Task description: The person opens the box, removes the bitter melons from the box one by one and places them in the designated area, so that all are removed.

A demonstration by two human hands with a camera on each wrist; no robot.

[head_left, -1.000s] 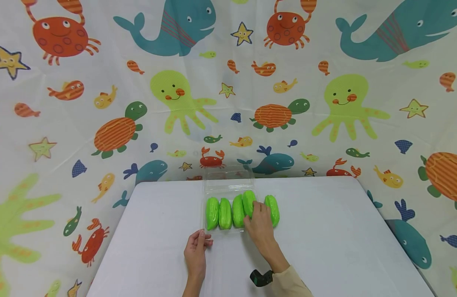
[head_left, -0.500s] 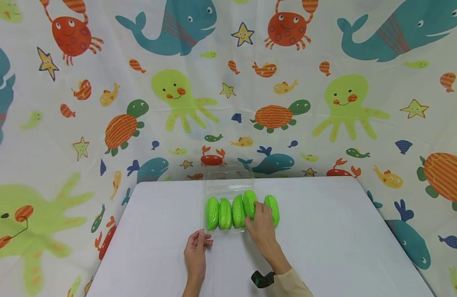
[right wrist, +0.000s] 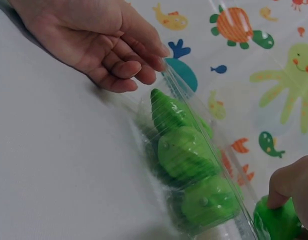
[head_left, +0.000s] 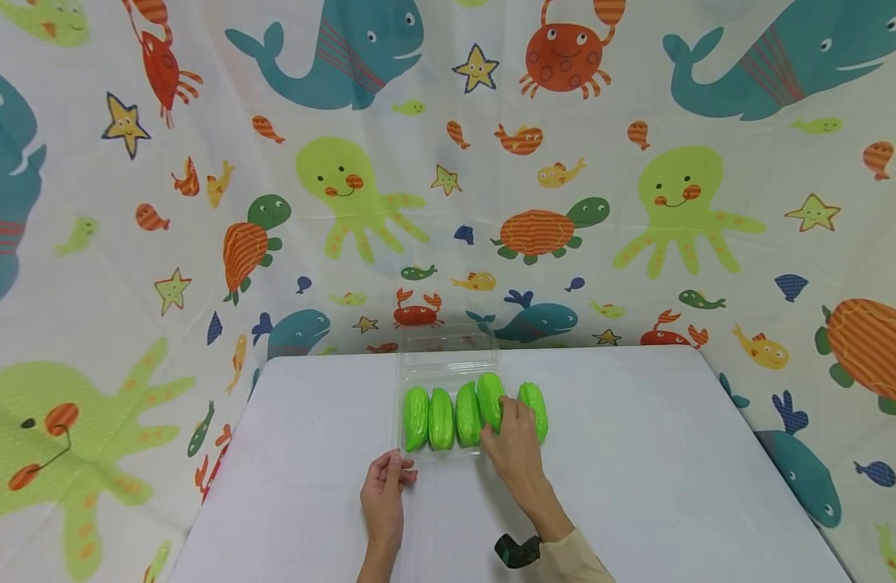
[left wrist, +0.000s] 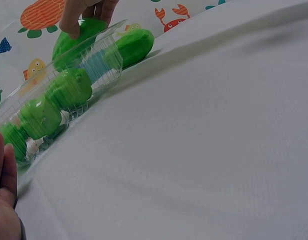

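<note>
Fingers (head_left: 507,409) of the right hand (head_left: 513,445) curl round the fourth green gourd (head_left: 489,398), propped on the clear tray (head_left: 448,366) at mid-table. The left hand (head_left: 384,490), at seven o'clock from the tray, rests loosely curled against its near corner. A fifth gourd (head_left: 535,409) lies at three o'clock, outside the tray.

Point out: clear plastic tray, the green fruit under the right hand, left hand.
clear plastic tray (head_left: 448,356), head view, raised back lid.
green fruit under the right hand (head_left: 488,397), head view, upper half above the fingers.
left hand (head_left: 384,495), head view, back of hand.
</note>
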